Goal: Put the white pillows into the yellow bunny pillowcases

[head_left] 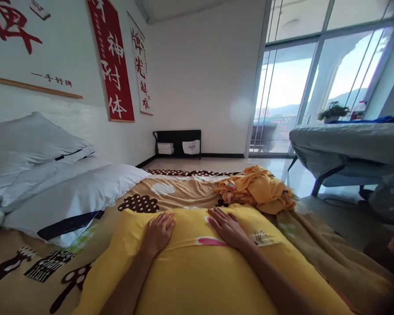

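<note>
A plump yellow pillow (pixel 203 280) lies in front of me on a bed, with a pink and white print showing near its middle. My left hand (pixel 158 232) rests palm down on its far left part, fingers stretched forward. On the far right part, my right hand (pixel 228 226) lies flat too, its fingers pointing ahead and to the left. Both hands are open and press on the cloth without gripping it. Just beyond the pillow, to the right, is a crumpled heap of orange-yellow cloth (pixel 258 188).
White pillows (pixel 75 192) with dark trim are stacked at the left. A patterned brown blanket (pixel 170 192) covers the bed. A low black shelf (pixel 177 136) stands by the far wall. At the right, a plastic-covered table (pixel 351 140) carries a potted plant (pixel 333 111).
</note>
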Available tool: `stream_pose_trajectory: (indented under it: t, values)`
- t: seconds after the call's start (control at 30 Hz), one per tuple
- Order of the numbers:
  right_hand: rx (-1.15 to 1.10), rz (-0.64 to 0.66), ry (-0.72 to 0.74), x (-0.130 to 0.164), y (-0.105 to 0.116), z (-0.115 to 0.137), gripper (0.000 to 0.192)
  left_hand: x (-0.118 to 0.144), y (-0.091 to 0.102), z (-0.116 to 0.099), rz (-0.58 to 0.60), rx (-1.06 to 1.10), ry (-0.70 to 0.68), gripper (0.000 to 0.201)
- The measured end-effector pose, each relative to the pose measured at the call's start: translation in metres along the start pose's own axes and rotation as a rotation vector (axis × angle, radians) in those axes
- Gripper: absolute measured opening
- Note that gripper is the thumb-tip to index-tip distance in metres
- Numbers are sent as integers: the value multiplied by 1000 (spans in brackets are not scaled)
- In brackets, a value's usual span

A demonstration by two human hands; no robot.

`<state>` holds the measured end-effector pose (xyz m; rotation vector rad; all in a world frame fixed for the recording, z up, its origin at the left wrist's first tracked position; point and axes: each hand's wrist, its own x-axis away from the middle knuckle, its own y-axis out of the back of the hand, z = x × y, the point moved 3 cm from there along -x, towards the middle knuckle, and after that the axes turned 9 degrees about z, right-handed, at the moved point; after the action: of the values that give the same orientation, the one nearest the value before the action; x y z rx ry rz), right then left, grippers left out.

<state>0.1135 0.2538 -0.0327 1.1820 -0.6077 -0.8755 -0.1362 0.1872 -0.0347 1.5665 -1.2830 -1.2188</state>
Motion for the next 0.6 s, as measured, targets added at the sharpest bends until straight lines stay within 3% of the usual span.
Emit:
stream_pose_trajectory:
  t: [0.1, 0.27, 0.47, 0.6]
  values:
    - [-12, -3, 13, 0, -5, -9, 54, -2, -11, 14, 69, -24, -13, 42]
    - [39, 9, -42, 4, 10, -21, 57, -8, -2, 33, 89, -20, 36, 45]
    - [-39, 13, -336, 21, 23, -83, 49, 22, 15, 121, 38, 166, 429, 49]
    - [-159, -71, -639, 39, 34, -120, 64, 54, 30, 152, 2, 255, 623, 60]
